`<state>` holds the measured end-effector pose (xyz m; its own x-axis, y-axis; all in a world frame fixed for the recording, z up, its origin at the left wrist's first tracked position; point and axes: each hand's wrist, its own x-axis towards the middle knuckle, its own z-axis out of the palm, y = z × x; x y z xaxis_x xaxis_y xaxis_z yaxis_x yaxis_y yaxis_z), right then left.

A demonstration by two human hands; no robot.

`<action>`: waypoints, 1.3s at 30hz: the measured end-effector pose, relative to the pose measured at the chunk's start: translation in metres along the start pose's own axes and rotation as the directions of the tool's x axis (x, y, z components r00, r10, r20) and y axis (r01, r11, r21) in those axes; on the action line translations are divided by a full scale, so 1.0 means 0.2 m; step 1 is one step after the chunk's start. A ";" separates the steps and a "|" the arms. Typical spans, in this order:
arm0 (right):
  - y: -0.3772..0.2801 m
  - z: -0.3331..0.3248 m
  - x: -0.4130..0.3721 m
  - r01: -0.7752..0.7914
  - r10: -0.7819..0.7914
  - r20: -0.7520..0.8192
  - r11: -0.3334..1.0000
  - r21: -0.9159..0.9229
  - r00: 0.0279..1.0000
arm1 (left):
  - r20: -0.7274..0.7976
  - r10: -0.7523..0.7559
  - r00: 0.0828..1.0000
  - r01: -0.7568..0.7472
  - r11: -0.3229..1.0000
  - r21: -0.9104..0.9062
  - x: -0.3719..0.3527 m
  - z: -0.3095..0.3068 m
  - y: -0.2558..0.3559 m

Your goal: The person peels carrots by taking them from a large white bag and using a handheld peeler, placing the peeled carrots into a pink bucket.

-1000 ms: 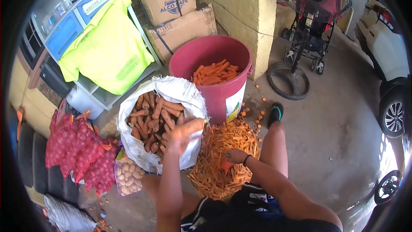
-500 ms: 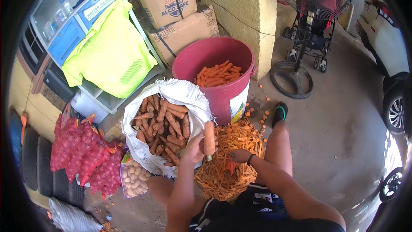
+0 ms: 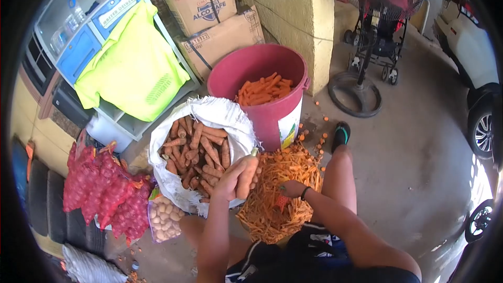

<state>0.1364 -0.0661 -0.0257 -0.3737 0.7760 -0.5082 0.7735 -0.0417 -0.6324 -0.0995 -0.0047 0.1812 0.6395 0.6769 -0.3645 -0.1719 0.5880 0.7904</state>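
My left hand [image 3: 231, 181] is closed around a carrot [image 3: 245, 179], which points up with its greenish stem end on top. The carrot is held between the open sack and the pile of peelings. Over the heap of orange carrot peelings [image 3: 272, 220] is my right hand [image 3: 291, 189], its fingers curled and a dark band on the wrist. What those fingers grip I cannot tell; a reddish-orange patch shows just below them. Unpeeled carrots [image 3: 201, 152] fill the white woven sack [image 3: 220, 109] on the left. Peeled carrots [image 3: 266, 90] lie inside the large maroon tub [image 3: 222, 76].
Red mesh bags of onions [image 3: 105, 194] and a bag of potatoes [image 3: 165, 217] sit at left. Cardboard boxes [image 3: 222, 39] stand behind the tub. A fan base [image 3: 356, 97] and a stroller [image 3: 382, 47] are at upper right, near a parked car [image 3: 466, 47]. Carrot ends dot the floor.
The carrot in my left hand has been turned end for end, its stem end going from bottom to top. My left hand has shifted slightly left; my right hand stays over the peelings.
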 end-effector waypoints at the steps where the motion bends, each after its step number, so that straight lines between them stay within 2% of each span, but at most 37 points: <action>1: -0.02 -0.03 -0.01 -0.053 0.049 0.059 0.997 0.058 0.997 | 0.044 -0.028 0.999 0.028 1.000 -0.009 0.03 -0.03 -0.03; 2: -0.04 -0.07 -0.02 -0.109 0.098 0.114 0.989 0.099 0.989 | 0.015 0.043 0.999 -0.043 0.998 0.037 0.05 -0.05 -0.07; 3: 0.03 -0.01 0.03 -0.010 0.011 0.045 1.000 -0.003 0.999 | -0.011 0.119 0.993 -0.117 0.990 0.081 0.06 -0.01 -0.06; 4: 0.04 0.01 0.03 0.002 -0.002 0.004 1.000 -0.003 1.000 | -0.034 0.197 0.980 -0.191 0.973 0.127 0.05 0.04 -0.02; 5: 0.06 0.03 0.04 0.015 -0.015 -0.036 1.000 0.000 0.999 | -0.088 0.265 0.960 -0.271 0.960 -0.065 0.04 0.09 0.04; 6: 0.05 0.04 0.02 0.028 -0.027 -0.072 1.000 0.007 0.997 | -0.101 0.281 0.954 -0.290 0.953 -0.086 0.03 0.07 0.03; 7: 0.04 0.06 0.00 0.019 -0.019 -0.040 1.000 0.002 0.999 | -0.116 0.295 0.948 -0.307 0.946 -0.106 0.02 0.04 0.02; 10: 0.00 -0.06 0.00 -0.001 0.001 0.021 1.000 -0.013 1.000 | -0.043 -0.038 0.998 0.031 0.989 -0.145 0.02 0.00 0.01; 12: 0.01 -0.06 -0.02 -0.048 0.045 0.077 0.998 0.042 0.996 | 0.072 0.044 0.996 -0.040 0.997 -0.069 0.04 -0.04 -0.12; 13: 0.02 -0.06 -0.03 -0.022 0.020 0.031 0.997 0.071 0.999 | 0.054 0.018 0.998 -0.012 0.994 -0.107 0.07 -0.05 -0.13; 16: 0.01 -0.03 -0.04 -0.016 0.016 0.020 1.000 -0.015 1.000 | -0.059 0.207 0.977 -0.209 0.977 -0.038 0.09 0.03 -0.03; 17: 0.02 -0.01 -0.03 0.008 -0.008 -0.011 0.999 -0.049 1.000 | -0.161 0.259 0.952 -0.291 0.929 -0.229 0.01 0.17 0.09; 18: 0.03 0.01 -0.02 -0.001 0.002 0.026 1.000 -0.031 1.000 | -0.104 0.385 0.917 -0.397 0.863 -0.313 0.06 0.00 0.07; 20: 0.06 -0.01 0.03 -0.009 0.010 0.096 1.000 -0.013 0.995 | -0.097 0.177 0.979 -0.192 0.964 -0.185 0.02 -0.05 0.08; 22: 0.09 -0.02 0.06 0.053 -0.053 -0.020 0.999 -0.015 0.998 | -0.065 -0.028 0.997 0.022 0.995 -0.101 -0.03 -0.03 0.05; 23: 0.10 0.03 0.06 0.075 -0.075 -0.069 0.997 -0.001 0.995 | -0.084 -0.064 0.994 0.063 0.998 -0.009 0.01 -0.11 -0.05; 26: 0.07 0.02 0.04 0.036 -0.035 -0.047 0.999 0.029 0.998 | -0.022 -0.187 0.982 0.188 0.982 0.018 0.03 -0.07 -0.06; 27: 0.05 0.00 0.02 0.056 -0.056 -0.039 0.998 -0.001 0.998 | -0.021 -0.025 0.999 0.026 0.998 0.051 0.03 -0.01 -0.04; 28: 0.04 -0.01 0.01 0.046 -0.046 -0.013 0.999 -0.016 0.999 | -0.098 0.086 0.991 -0.080 0.995 0.061 0.00 0.08 0.04; 29: 0.04 -0.02 0.01 0.039 -0.039 0.011 0.999 -0.029 0.999 | -0.126 0.221 0.967 -0.238 0.960 -0.146 -0.04 0.15 0.11; 30: 0.04 -0.01 -0.01 0.033 -0.031 0.035 0.999 -0.039 0.999 | -0.183 0.340 0.923 -0.383 0.860 -0.337 -0.08 0.18 0.14; 31: 0.06 0.02 -0.01 0.025 -0.024 0.016 0.999 -0.037 1.000 | -0.209 0.338 0.917 -0.397 0.811 -0.430 -0.04 0.10 0.12; 33: 0.09 0.04 0.04 0.022 -0.024 -0.038 0.999 -0.034 0.999 | -0.074 0.068 0.995 -0.089 0.943 -0.322 -0.06 0.00 0.08; 34: 0.06 0.01 0.03 0.023 -0.023 -0.025 1.000 -0.017 0.999 | -0.022 -0.083 0.996 0.075 0.967 -0.244 -0.07 -0.04 0.07; 35: 0.04 -0.03 0.01 0.020 -0.020 -0.013 1.000 0.003 1.000 | -0.001 -0.055 0.998 0.055 0.998 -0.017 -0.06 -0.11 0.02; 36: 0.05 -0.02 0.00 0.012 -0.012 0.007 1.000 0.025 1.000 | -0.009 -0.108 0.994 0.108 0.993 0.053 -0.04 -0.12 0.01; 38: 0.05 -0.01 0.00 0.022 -0.023 0.025 1.000 0.016 0.999 | -0.034 -0.198 0.980 0.201 0.963 0.177 -0.01 -0.15 -0.01; 39: 0.06 0.00 0.01 0.031 -0.031 0.035 0.999 0.006 0.999 | -0.035 -0.089 0.995 0.092 0.991 0.098 0.00 -0.14 -0.01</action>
<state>0.1445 -0.0648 -0.0339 -0.4154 0.7544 -0.5083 0.7583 -0.0216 -0.6516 -0.1199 0.0065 0.1655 0.6254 0.6374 -0.4502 -0.0383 0.6013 0.7981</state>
